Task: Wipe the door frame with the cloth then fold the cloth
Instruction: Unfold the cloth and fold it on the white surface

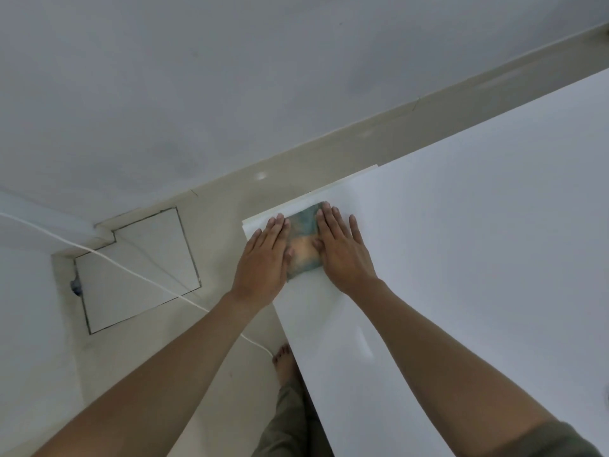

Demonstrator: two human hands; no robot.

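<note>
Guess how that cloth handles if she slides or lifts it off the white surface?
The cloth looks thin and lies flat under both hands, so probably floppy and light. The white surface looks smooth and glossy, so it may slide easily when pushed. The folds would likely fall open if lifted by one edge.

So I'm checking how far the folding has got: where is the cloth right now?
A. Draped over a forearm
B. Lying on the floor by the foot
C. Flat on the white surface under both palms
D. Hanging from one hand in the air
C: the cloth lies flat on the white surface, pressed between the left hand and right hand, both flat and open.
</note>
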